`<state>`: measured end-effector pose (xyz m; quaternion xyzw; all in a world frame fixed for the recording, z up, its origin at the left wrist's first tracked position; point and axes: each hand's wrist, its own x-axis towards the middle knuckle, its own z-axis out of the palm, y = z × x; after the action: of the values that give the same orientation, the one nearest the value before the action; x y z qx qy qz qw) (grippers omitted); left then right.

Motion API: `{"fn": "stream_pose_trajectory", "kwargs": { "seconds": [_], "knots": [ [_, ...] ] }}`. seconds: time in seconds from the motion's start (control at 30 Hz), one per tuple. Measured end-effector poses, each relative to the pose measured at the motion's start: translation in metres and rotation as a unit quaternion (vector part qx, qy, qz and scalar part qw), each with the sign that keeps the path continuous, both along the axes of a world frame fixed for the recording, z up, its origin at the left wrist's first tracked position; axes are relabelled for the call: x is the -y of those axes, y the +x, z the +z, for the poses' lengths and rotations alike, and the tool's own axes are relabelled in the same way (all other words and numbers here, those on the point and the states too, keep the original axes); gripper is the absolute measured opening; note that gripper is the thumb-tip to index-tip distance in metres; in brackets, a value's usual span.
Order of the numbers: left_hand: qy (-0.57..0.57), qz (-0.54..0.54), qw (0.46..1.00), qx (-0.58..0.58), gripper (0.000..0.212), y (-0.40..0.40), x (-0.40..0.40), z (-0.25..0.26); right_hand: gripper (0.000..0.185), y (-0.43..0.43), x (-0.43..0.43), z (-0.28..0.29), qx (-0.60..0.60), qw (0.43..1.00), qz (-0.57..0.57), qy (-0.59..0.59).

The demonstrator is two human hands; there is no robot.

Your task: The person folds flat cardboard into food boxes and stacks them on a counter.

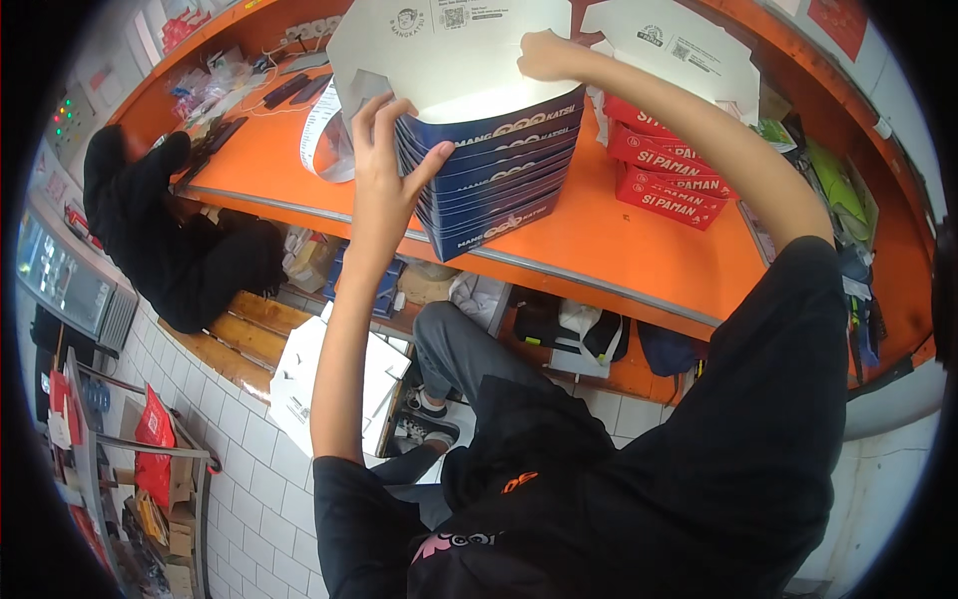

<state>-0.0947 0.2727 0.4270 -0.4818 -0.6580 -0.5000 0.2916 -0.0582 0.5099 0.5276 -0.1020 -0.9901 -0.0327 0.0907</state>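
A tall stack of nested dark-blue paper food boxes (500, 176) stands at the front edge of the orange table (599, 247). The topmost box has a white inside (464, 93) and a raised lid flap bearing printing. My left hand (389, 161) grips the stack's left corner, thumb on the blue front and fingers curled over the rim. Inside the top box, near its right wall, my right hand (550, 56) is curled into a fist. Its fingertips are hidden, and I cannot tell whether it presses on the cardboard.
Red nested paper boxes (666, 168) stand to the right. A curled paper strip (318, 135) lies left of the stack. A person in black (172, 217) sits by a wooden bench (239, 337). White flat cardboard (374, 382) lies beside my left forearm. A metal trolley (142, 442) stands lower left.
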Motion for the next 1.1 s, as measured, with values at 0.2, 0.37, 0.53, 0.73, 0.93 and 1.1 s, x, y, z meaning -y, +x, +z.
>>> {"fn": "stream_pose_trajectory", "kwargs": {
  "seconds": [0.2,0.37,0.53,0.73,0.93,1.1],
  "knots": [
    [-0.026,-0.025,0.993,-0.113,0.032,-0.013,-0.012,0.014,0.046,-0.008,-0.017,-0.011,0.063,0.994,-0.025,0.091],
    [-0.072,0.025,0.991,-0.114,0.030,-0.010,-0.014,0.015,0.053,-0.011,-0.019,-0.030,0.135,0.985,-0.015,0.107],
    [-0.072,0.056,0.990,-0.109,0.035,-0.009,-0.010,0.014,0.043,-0.014,-0.033,-0.040,0.060,0.997,0.006,0.041],
    [-0.082,0.099,0.985,-0.117,0.041,-0.003,-0.007,0.004,0.055,-0.031,-0.047,-0.043,0.070,0.997,0.010,0.025],
    [-0.054,0.048,0.993,-0.094,0.037,0.022,0.015,0.014,0.055,-0.049,-0.065,-0.042,0.030,0.995,0.064,0.075],
    [0.107,-0.052,0.993,0.012,0.009,0.125,0.098,0.030,0.043,-0.063,-0.102,-0.028,-0.055,0.995,-0.060,0.057]
  ]
}}
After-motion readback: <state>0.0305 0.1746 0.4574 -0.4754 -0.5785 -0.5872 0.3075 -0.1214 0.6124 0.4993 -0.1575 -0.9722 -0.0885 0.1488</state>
